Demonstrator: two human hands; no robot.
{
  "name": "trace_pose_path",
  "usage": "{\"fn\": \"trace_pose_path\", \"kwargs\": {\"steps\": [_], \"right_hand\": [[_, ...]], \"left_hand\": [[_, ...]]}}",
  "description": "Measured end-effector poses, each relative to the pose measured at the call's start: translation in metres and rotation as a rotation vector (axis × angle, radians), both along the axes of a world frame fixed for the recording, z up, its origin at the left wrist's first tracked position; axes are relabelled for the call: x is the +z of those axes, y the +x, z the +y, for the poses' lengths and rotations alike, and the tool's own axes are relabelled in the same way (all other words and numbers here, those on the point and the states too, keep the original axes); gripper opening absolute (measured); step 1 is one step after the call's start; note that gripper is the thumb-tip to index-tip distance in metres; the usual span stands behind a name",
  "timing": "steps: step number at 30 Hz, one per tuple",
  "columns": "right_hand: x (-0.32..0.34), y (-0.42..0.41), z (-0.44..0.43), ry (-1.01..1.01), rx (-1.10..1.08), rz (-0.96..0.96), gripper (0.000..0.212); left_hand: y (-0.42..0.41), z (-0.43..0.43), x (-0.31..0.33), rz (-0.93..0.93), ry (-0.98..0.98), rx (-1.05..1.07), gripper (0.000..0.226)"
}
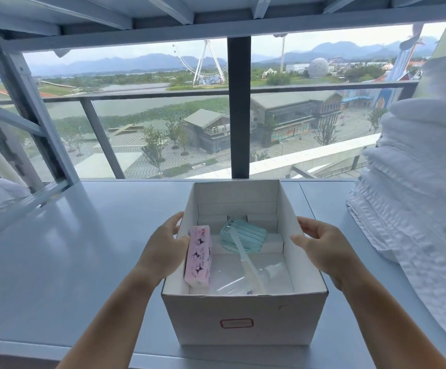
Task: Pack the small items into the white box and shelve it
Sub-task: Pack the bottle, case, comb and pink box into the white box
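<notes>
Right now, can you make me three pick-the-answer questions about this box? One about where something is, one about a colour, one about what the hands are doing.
1. Where is the pink pack?
A. Inside the box, by its left wall
B. On the towels
C. On the shelf beside the box

2. What colour is the case?
A. Red
B. Teal
C. Black

3. What are the hands doing?
A. Holding towels
B. Pointing outside
C. Resting on the box's sides

Answers: 1 A, it leans on that wall. 2 B, it is pale teal. 3 C, left hand and right hand flank the box.
</notes>
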State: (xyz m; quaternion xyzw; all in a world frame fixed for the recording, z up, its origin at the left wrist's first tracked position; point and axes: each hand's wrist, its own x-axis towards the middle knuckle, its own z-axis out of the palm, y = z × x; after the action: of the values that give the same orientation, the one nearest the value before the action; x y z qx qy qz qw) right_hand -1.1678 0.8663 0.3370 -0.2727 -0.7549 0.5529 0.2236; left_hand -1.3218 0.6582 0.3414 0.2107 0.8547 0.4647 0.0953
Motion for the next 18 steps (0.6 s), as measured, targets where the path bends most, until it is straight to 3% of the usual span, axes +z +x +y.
{"fn": "trace_pose_path", "kwargs": {"steps": [6, 11, 18], "right_hand": [[-0.005, 0.003, -0.002, -0.084, -0.001, 0.047, 0.036], [-0.002, 0.01, -0.017, -0.011, -0.029, 0.066, 0.049], [0.018, 0.009, -0.069, 0.089, -0.03, 0.119, 0.04]], "left_hand": [[0.004, -0.008, -0.006, -0.074, 0.114, 0.006, 0.053], [0.018, -0.019, -0.001, -0.075, 0.179, -0.014, 0.06], [0.036, -0.074, 0.018, -0.011, 0.242, 0.004, 0.066]]}}
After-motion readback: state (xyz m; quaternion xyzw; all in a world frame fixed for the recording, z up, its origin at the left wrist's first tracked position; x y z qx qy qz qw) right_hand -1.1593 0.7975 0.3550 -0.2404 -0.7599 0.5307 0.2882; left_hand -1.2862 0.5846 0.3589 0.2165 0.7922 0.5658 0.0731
